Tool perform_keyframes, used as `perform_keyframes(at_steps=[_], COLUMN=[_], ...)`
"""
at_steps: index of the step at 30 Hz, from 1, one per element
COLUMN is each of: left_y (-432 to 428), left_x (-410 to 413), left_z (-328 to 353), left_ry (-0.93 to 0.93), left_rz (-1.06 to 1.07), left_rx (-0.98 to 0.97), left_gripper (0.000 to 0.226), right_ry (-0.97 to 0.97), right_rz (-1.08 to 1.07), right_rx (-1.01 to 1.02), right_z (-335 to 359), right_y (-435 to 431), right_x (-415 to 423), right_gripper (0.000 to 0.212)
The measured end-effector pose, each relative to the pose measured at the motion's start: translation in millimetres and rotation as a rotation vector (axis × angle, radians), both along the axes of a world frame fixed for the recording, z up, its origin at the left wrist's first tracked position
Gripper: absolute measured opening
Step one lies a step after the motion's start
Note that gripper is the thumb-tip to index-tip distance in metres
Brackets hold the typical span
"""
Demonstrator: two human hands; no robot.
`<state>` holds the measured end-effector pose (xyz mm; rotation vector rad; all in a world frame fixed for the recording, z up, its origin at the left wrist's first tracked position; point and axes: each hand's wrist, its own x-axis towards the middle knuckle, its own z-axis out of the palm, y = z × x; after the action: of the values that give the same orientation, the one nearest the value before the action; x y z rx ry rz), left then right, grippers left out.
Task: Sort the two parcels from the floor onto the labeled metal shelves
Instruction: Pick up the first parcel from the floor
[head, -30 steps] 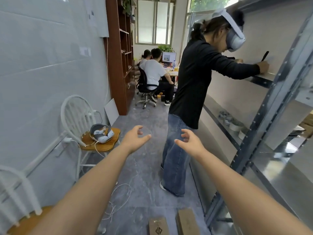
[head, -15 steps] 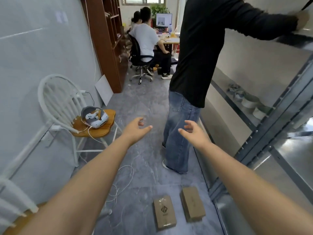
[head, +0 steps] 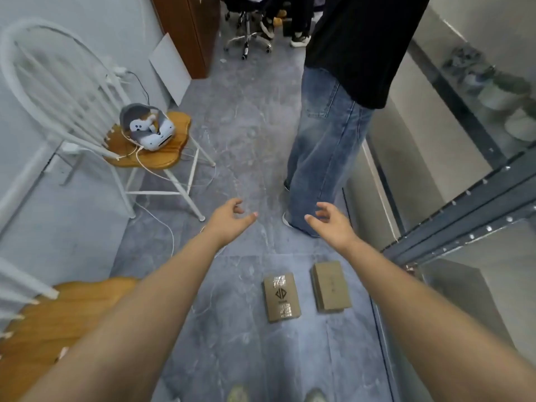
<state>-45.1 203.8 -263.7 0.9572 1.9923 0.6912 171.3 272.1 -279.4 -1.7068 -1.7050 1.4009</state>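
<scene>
Grey marbled floor (head: 243,134) runs down a narrow aisle, and we look down on it past our own two bare forearms. At far left a white chair (head: 66,91) with a wooden seat stands against the wall, a headset (head: 146,127) and its cable lying on the seat. Our left hand (head: 229,217) reaches out over bare floor, fingers loosely spread and curled, gripping nothing. Right of it, our right hand (head: 329,220) is held the same way, also empty. Just beyond that hand stands a person in blue jeans (head: 322,152).

Both parcels lie flat on the floor below and nearer to us than our fingertips, between our forearms. One, a taped parcel (head: 281,297) with a dark logo, is on the left; beside it, apart by a strip of floor, is a plain parcel (head: 331,286). Their long axes run away from us, roughly in line with our arms. Both sit right of centre, so the right hand looks nearer to each; we judge that the hands must draw back and drop to reach them. At far right rise the metal shelves (head: 464,210), their grey upright slanting across the view.
</scene>
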Motion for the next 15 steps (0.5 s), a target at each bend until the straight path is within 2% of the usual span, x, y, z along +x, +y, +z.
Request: perform_keyframes(at_steps=[15], left_y=[-17], left_x=[11], left_z=[-189], left_ry=[-0.057], left_rz=[0.04], left_rx=[-0.165], left_gripper=[0.06], right_ry=[-0.081], right_rz=[0.004], right_rx=[-0.182], right_z=[-185], right_y=[-5], right_x=[17], right_gripper=[0.057])
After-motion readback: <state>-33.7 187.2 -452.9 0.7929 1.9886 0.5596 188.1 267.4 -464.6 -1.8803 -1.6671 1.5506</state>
